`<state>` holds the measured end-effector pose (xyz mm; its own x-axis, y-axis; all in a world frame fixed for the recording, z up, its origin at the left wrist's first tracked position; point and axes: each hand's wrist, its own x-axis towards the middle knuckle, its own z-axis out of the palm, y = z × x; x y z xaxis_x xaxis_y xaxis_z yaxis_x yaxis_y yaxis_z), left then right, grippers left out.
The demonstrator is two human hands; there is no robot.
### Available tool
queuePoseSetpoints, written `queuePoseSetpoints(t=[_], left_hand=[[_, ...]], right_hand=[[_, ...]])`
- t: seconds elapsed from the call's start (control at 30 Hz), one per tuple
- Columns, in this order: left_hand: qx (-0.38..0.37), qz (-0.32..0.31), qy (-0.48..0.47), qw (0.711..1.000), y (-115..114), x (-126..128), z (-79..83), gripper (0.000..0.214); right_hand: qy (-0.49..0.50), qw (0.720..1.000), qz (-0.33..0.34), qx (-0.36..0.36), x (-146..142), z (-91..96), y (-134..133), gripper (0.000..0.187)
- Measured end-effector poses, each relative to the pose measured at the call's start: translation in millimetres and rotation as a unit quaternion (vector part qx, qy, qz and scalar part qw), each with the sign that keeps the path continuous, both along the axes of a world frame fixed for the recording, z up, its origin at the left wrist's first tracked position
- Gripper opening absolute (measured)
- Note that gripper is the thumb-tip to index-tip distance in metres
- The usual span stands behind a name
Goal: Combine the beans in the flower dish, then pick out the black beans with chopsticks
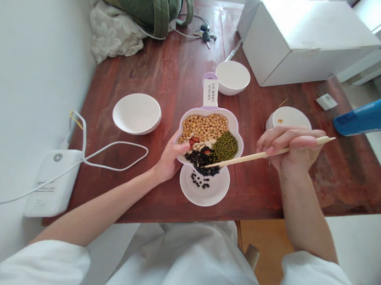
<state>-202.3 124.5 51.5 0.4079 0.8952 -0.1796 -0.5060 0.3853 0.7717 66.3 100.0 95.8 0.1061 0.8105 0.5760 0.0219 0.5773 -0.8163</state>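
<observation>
In the head view, looking down on a reddish wooden table (pixel 169 72), a lilac-edged, flower-shaped dish (pixel 235 123) is held in front of the person, its handle pointing away from the body. The left hand (pixel 170 160) pinches its near left rim, thumb over the edge, fingers underneath. The right hand (pixel 291 151), well off to the dish's right, grips a pair of pale chopsticks (pixel 247 156). Their length runs leftward and slightly toward the body, the tips among the black beans (pixel 194 156) at the dish's near end. Yellow beans (pixel 206 125) fill the far part; green beans (pixel 225 146) lie on the right.

The dish's near edge overlaps a small white bowl (pixel 218 191) holding a few black beans, so the bowl sits nearer the body than the tips.

The dish covers that bowl's far side; whether the two touch, I cannot tell. The tips are too fine to show whether they pinch a bean. The left fingers are mostly hidden beneath the dish, and the right hand partly covers another bowl (pixel 289 114).
</observation>
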Motion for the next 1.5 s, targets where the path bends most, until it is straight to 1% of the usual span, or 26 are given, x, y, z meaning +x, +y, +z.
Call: queuePoseSetpoints(t=[0.27, 0.47, 0.6, 0.9, 1.1, 1.3, 1.5], left_hand=[[0.010, -0.006, -0.001, 1.000, 0.3, -0.2, -1.3, 0.067], [0.006, -0.009, 0.001, 1.000, 0.7, -0.7, -1.6, 0.072], [0.004, -0.009, -0.004, 1.000, 0.8, -0.8, -1.3, 0.072], [0.006, -0.016, 0.003, 1.000, 1.4, -1.7, -0.8, 0.070], [-0.005, -0.015, -0.004, 1.000, 0.8, -1.9, -1.3, 0.076], [0.012, -0.020, -0.008, 1.000, 1.4, -1.7, -1.5, 0.077], [0.014, -0.018, -0.004, 1.000, 1.6, -2.0, -2.1, 0.074]], right_hand=[[0.013, 1.000, 0.014, 0.014, -3.0, 1.5, -1.0, 0.056], [0.015, 1.000, 0.010, 0.021, -3.2, 0.7, 0.5, 0.055], [0.016, 0.999, 0.017, 0.025, -2.4, 0.6, 0.9, 0.056], [0.028, 0.999, 0.011, 0.026, -1.0, 0.3, 1.5, 0.058], [0.033, 0.999, 0.019, 0.038, -0.8, 1.2, 2.7, 0.060], [0.030, 0.998, 0.023, 0.045, 1.2, -1.0, 3.2, 0.060], [0.030, 0.999, 0.024, 0.027, 2.4, -2.7, 2.7, 0.058]])
